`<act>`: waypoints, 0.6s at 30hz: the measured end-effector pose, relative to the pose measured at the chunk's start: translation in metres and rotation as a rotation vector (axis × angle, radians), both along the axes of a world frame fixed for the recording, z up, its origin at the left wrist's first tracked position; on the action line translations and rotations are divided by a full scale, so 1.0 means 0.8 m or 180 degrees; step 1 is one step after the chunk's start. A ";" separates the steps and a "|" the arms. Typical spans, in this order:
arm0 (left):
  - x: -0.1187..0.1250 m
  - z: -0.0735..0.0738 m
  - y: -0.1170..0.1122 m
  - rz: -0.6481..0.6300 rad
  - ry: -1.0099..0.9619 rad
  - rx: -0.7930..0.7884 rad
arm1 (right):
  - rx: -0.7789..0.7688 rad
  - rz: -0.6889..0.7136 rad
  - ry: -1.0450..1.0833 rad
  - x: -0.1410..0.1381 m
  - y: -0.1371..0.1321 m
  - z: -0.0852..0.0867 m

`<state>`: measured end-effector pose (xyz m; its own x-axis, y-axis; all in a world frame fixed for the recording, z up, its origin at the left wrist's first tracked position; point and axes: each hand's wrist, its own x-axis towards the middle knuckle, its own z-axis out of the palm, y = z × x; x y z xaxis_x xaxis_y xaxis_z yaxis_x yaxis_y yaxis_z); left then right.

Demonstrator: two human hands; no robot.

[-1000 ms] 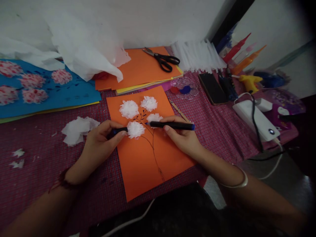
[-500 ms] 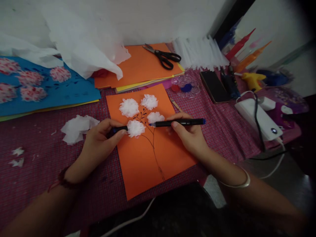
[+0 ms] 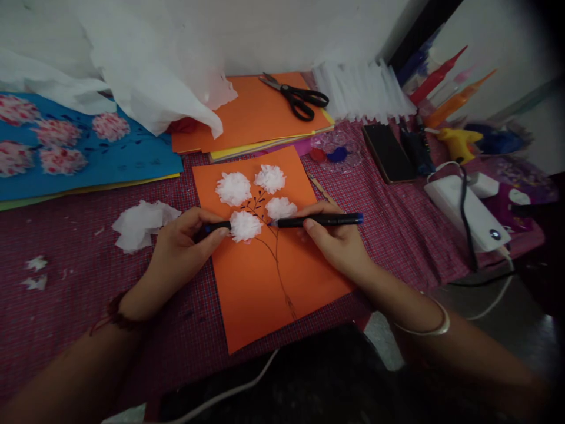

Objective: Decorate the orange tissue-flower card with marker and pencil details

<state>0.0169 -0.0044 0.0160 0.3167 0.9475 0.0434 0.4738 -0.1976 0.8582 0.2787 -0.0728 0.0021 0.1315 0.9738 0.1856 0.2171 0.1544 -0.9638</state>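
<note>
An orange sheet of paper (image 3: 247,294) lies at an angle on the table, with a drawn stem (image 3: 277,265) and small dark leaves. Several fluffy white paper flowers (image 3: 233,188) sit around the branches. My right hand (image 3: 335,238) is closed around a black marker (image 3: 326,220), its blue-tipped point at the branch between the two lower flowers. In the fingers of my left hand (image 3: 188,241) is a dark pen cap (image 3: 216,227), right beside the lower left flower. That hand rests at the sheet's left edge.
Black scissors (image 3: 302,100) lie on orange paper at the back. A paint palette (image 3: 338,154), a phone (image 3: 388,153), a yellow glue gun (image 3: 461,141) and a white power bank (image 3: 468,212) stand right. Crumpled white tissue (image 3: 139,227) and a blue flower picture (image 3: 141,156) are left.
The marker's tip has stayed close to the branch, shifting very slightly. The whole view has moved a little, and both hands keep their holds.
</note>
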 end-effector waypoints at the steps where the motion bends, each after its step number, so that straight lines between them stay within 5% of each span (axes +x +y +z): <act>1: 0.000 0.001 0.000 0.0003 0.0001 -0.0018 | -0.0026 -0.0016 0.0051 0.001 0.000 0.000; 13: -0.001 0.002 0.000 0.0005 0.0024 -0.0062 | -0.0111 -0.0339 0.0507 0.007 -0.001 0.007; 18: -0.001 0.003 0.002 0.0168 0.0181 -0.0087 | 0.0383 -0.1149 0.0282 0.068 0.014 0.030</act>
